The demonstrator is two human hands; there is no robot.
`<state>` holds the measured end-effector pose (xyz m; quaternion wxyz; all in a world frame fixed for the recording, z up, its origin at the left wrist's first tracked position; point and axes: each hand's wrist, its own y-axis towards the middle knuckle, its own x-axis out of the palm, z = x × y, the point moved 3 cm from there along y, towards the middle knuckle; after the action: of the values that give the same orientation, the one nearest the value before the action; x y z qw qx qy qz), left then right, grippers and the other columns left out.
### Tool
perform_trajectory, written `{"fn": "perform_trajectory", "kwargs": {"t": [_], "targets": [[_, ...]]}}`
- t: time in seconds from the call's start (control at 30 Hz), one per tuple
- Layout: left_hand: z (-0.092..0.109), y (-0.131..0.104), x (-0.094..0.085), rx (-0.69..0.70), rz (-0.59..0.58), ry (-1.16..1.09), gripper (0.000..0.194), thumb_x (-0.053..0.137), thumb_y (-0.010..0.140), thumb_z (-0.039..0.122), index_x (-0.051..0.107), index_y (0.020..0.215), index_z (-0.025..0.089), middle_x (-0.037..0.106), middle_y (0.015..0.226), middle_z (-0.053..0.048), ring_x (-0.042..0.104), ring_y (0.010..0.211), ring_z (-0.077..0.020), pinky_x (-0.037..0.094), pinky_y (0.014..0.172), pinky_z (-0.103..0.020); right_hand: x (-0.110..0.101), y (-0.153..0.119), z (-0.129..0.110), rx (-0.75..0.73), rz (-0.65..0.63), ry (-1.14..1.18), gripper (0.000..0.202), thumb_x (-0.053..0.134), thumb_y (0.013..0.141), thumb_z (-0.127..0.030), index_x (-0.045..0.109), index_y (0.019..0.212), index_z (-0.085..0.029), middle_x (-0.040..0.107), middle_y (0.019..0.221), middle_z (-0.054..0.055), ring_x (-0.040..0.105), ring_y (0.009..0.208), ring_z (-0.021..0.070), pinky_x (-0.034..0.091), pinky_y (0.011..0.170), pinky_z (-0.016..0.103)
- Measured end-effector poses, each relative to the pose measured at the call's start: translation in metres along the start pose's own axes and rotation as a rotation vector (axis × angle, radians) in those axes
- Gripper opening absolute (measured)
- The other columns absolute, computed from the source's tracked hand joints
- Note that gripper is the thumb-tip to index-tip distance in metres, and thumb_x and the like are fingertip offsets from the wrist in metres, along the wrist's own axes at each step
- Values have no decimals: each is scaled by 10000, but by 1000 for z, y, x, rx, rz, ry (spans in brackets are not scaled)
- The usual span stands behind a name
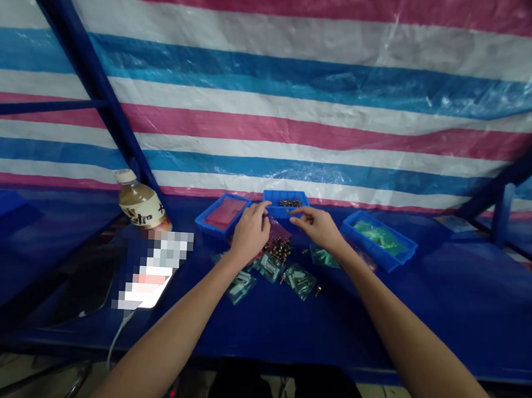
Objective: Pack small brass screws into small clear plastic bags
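Left hand [251,231] and right hand [317,224] reach over the bench [320,340], fingers loosely curled; whether either grips anything, I cannot tell. The left is just beside a pile of brass-coloured parts [281,250], the right near a blue tray [272,211] holding small metal parts [290,203]. Filled clear bags [299,281] lie nearby.

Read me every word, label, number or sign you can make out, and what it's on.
"otin": likely reading, stylised dark letters on the bottle label; its other lettering is unclear.
Phone screen: pixelated, nothing readable.
Flat pale sheet at far right: too small and blurred to read.
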<state>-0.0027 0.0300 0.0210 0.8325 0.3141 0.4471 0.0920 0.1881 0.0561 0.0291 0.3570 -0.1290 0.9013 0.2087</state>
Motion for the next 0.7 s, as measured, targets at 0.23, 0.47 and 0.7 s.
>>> {"fn": "perform_trajectory", "kwargs": {"t": [0.23,0.47,0.7], "targets": [[3,-2,4,-4,-46,66,296,432,899,190,526,1179,211,604,1024,-80,551,987,-231,475,861,-365,-8,-6,13,62,78,-186,334,535,864,-384,615,1095,-156,608,594,-10,576,584,158,391,600,266],[5,-3,4,24,-72,105,230,425,909,209,589,1070,216,624,992,-72,547,966,-233,463,842,-361,-9,-16,13,27,-575,-128,189,693,722,-303,664,868,-186,634,683,-7,584,655,148,408,585,245],[10,-2,4,63,-112,89,203,437,916,251,630,960,210,653,889,-54,548,881,-217,443,794,-344,-1,-11,5,-85,-338,-218,88,609,816,-262,632,826,-177,670,774,37,593,700,152,397,619,247]]}}
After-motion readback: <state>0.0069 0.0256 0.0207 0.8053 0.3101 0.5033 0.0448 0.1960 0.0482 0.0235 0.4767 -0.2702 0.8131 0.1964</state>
